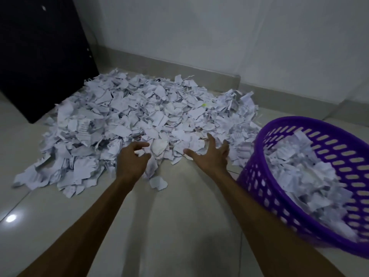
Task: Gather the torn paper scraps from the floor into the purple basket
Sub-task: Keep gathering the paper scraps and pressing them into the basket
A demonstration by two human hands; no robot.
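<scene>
We see the torn paper scraps [139,120] heaped on the floor [179,226] just ahead of both hands, with more already in the purple basket [265,188] beside our right hand [211,156]. That hand spreads its fingers over the pile's edge, grasping nothing. Our left hand [132,158] curls loosely at the scraps, gripping none that we can see.

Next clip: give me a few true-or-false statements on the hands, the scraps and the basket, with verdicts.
1. The purple perforated plastic basket already holds torn paper. True.
2. The basket stands to the person's left. False: it is on the right.
3. Both hands reach toward the near edge of the pile of torn white paper scraps. True.
4. The right hand grips the basket rim. False: its fingers are spread over the scraps.
5. The left hand is near the scraps. True.
</scene>
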